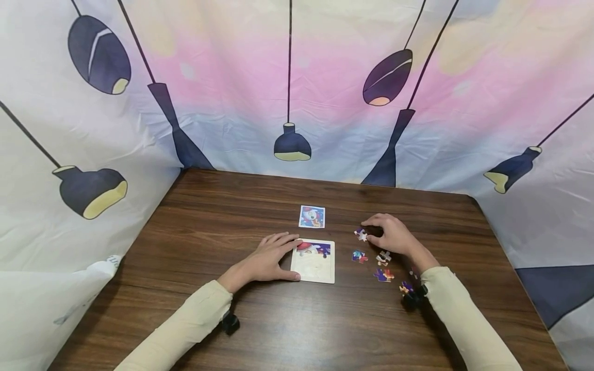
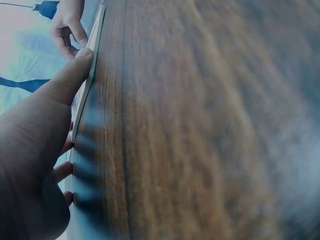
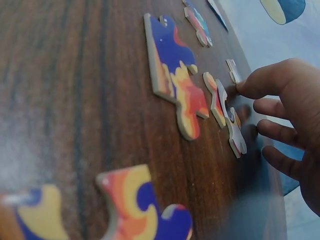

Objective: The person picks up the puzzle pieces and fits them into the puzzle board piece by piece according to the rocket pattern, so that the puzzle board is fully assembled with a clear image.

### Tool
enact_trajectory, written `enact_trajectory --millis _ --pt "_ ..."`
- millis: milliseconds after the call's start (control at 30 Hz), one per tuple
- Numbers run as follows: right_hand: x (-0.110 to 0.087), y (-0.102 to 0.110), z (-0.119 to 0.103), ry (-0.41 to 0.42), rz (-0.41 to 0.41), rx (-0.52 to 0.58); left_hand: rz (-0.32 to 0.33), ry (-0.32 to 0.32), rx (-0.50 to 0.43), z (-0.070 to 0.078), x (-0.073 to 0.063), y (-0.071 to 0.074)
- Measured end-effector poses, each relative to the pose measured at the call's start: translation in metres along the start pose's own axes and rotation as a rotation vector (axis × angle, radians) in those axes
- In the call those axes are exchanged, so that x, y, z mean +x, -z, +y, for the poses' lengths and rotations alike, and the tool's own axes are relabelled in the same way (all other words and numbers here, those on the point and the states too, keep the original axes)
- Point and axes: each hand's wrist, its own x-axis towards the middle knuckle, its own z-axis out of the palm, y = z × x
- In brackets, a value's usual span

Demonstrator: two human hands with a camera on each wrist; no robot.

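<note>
My left hand [image 1: 264, 258] rests at the left side of a pale square puzzle tray [image 1: 313, 270], its thumb on the near corner and its fingers at the far one. Along the tray's top, fitted pieces show a red and white picture. My right hand [image 1: 393, 236] is over the table to the right of the tray. Its thumb and index finger pinch the edges of a white and purple puzzle piece [image 1: 360, 235], which lies on the table. In the right wrist view, the thumb [image 3: 265, 81] touches that piece, and the other fingertips hang close to the wood.
A small printed picture card [image 1: 312, 217] lies beyond the tray. Loose pieces are scattered on the right: a blue and red piece [image 1: 359, 256], a white and black one [image 1: 383, 257], a purple and orange one [image 1: 384, 275], and others by the right wrist. A printed curtain [image 1: 241, 144] backs the table.
</note>
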Motion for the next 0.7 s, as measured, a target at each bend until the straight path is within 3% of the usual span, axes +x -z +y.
enact_trajectory --millis 700 --pt "0.0010 0.0002 -0.0007 -0.004 -0.008 -0.026 0.007 -0.002 0.004 -0.0004 -0.0003 -0.0004"
